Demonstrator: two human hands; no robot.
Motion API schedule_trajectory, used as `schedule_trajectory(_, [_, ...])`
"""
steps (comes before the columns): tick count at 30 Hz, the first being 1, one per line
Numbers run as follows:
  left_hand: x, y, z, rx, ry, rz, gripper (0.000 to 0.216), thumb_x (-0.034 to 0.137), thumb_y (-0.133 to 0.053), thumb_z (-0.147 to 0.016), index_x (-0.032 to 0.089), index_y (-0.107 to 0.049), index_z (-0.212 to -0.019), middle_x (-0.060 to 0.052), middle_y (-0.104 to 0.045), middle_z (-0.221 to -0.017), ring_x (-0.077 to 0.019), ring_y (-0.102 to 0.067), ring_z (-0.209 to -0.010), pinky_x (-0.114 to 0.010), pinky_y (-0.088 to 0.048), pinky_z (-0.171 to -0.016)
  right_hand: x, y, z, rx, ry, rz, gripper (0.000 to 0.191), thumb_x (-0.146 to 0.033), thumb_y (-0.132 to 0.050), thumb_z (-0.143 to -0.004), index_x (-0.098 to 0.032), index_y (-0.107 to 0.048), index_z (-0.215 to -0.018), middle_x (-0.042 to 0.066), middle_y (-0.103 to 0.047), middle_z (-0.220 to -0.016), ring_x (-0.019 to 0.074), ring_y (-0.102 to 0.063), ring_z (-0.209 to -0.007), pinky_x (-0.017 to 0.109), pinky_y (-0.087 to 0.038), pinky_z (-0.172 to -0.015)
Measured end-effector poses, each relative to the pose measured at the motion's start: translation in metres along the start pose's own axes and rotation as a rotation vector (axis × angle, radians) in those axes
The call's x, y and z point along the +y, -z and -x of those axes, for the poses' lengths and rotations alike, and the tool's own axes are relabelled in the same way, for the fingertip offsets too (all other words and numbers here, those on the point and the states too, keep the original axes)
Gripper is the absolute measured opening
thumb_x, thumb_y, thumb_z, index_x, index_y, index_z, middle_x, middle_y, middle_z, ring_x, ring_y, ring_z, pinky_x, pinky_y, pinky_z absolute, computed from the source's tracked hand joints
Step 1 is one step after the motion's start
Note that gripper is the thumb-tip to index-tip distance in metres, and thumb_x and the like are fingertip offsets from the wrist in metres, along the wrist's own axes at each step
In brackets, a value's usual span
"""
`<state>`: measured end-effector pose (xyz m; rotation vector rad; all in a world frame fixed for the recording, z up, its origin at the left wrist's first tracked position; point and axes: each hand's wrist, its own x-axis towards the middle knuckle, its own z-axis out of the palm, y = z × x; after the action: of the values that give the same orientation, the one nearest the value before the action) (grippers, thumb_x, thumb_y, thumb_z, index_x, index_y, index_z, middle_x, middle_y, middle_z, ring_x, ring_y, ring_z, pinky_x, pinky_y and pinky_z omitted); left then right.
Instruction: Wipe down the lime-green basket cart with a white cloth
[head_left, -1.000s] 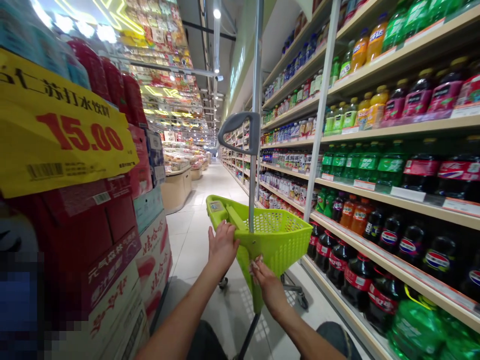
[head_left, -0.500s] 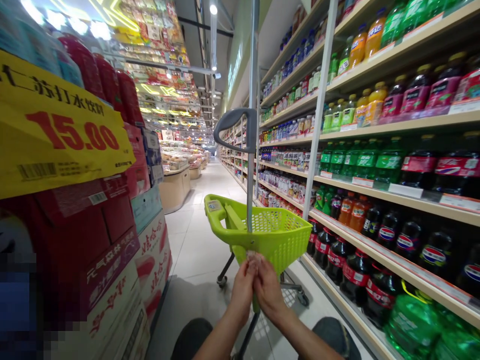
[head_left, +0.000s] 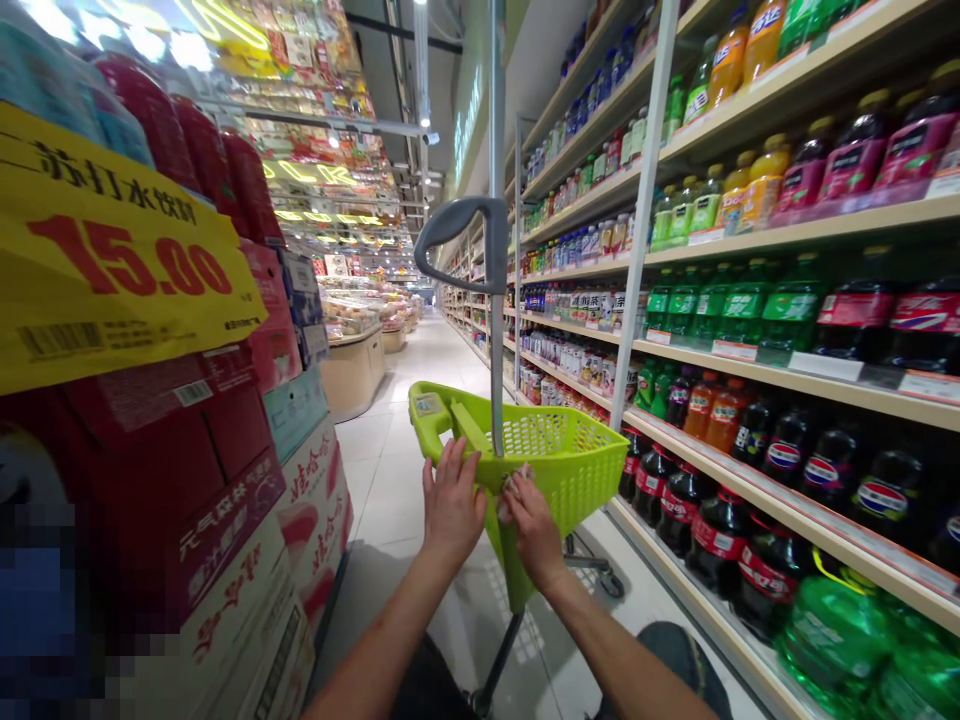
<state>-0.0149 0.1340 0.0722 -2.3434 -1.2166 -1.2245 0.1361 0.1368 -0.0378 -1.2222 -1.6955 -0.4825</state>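
Pressing a crumpled tissue [head_left: 526,469] to the lime-green shopping trolley [head_left: 577,475], the right grip [head_left: 536,528] is clenched on it. Left of that, the left grip [head_left: 454,505] is released, fingers extended by the trolley's rim; the grey loop handle [head_left: 497,245] stands above both grips.

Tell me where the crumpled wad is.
In the head view, the crumpled wad is in the right hand, in front of the green basket, right of the left hand.

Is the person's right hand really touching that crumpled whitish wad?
Touching. The head view shows the right hand pinching the whitish wad, with bits of it sticking out around the fingertips.
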Motion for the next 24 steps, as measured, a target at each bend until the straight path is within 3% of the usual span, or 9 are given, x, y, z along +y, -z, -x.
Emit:
schedule_trajectory(2, [-0.007,-0.002,0.000,-0.032,-0.023,-0.084,0.047,0.014,-0.045,-0.073,0.015,-0.044,-0.119,-0.012,-0.038,-0.136,-0.0262,-0.025,-0.129,-0.050,-0.016,-0.104,0.002,-0.009,0.028,-0.054,0.025,0.013,0.040,-0.006,-0.044,-0.079,-0.019,-0.055,-0.115,0.012,-0.051,-0.124,0.0240,-0.039,-0.121,0.045,-0.041,-0.093])
schedule_trajectory(4, [-0.010,-0.005,0.002,-0.054,-0.032,-0.123,0.050,0.014,-0.045,-0.072,0.015,-0.042,-0.122,-0.012,-0.037,-0.137,-0.0265,-0.023,-0.130,-0.050,-0.018,-0.104,0.000,-0.008,0.036,-0.066,0.040,0.008,0.040,-0.007,-0.045,-0.079,-0.022,-0.055,-0.115,0.010,-0.053,-0.122,0.0227,-0.043,-0.118,0.044,-0.043,-0.091])
schedule_trajectory(8, [-0.009,-0.007,0.002,-0.064,-0.040,-0.143,0.053,0.016,-0.047,-0.071,0.015,-0.039,-0.124,-0.013,-0.034,-0.138,-0.0270,-0.020,-0.131,-0.049,-0.020,-0.103,-0.011,0.007,-0.008,0.058,0.013,-0.040,0.045,-0.009,-0.044,-0.081,-0.024,-0.046,-0.124,0.008,-0.037,-0.136,0.0221,-0.027,-0.128,0.047,-0.032,-0.100])
schedule_trajectory(11, [-0.006,-0.006,0.003,-0.060,-0.032,-0.143,0.053,0.018,-0.047,-0.072,0.013,-0.039,-0.124,-0.013,-0.034,-0.138,-0.0277,-0.018,-0.131,-0.049,-0.020,-0.103,-0.017,0.006,-0.027,0.069,0.009,-0.032,0.047,-0.007,-0.042,-0.082,-0.024,-0.043,-0.126,0.008,-0.036,-0.137,0.0216,-0.024,-0.129,0.046,-0.030,-0.101])
schedule_trajectory(17, [-0.007,-0.005,0.007,-0.076,-0.075,-0.156,0.056,0.015,-0.046,-0.071,0.014,-0.037,-0.127,-0.012,-0.033,-0.138,-0.0270,-0.018,-0.132,-0.048,-0.019,-0.104,-0.008,-0.009,0.026,-0.055,0.015,-0.017,0.050,-0.005,-0.043,-0.080,-0.025,-0.044,-0.125,0.008,-0.044,-0.131,0.0225,-0.034,-0.124,0.043,-0.041,-0.095])
schedule_trajectory(24, [-0.006,-0.007,0.007,-0.070,-0.058,-0.143,0.055,0.017,-0.047,-0.071,0.014,-0.038,-0.125,-0.013,-0.034,-0.138,-0.0274,-0.018,-0.132,-0.049,-0.018,-0.104,-0.019,0.011,-0.039,0.069,-0.022,-0.016,0.049,-0.009,-0.038,-0.083,-0.019,-0.036,-0.131,0.010,-0.033,-0.138,0.0207,-0.024,-0.129,0.045,-0.030,-0.102])
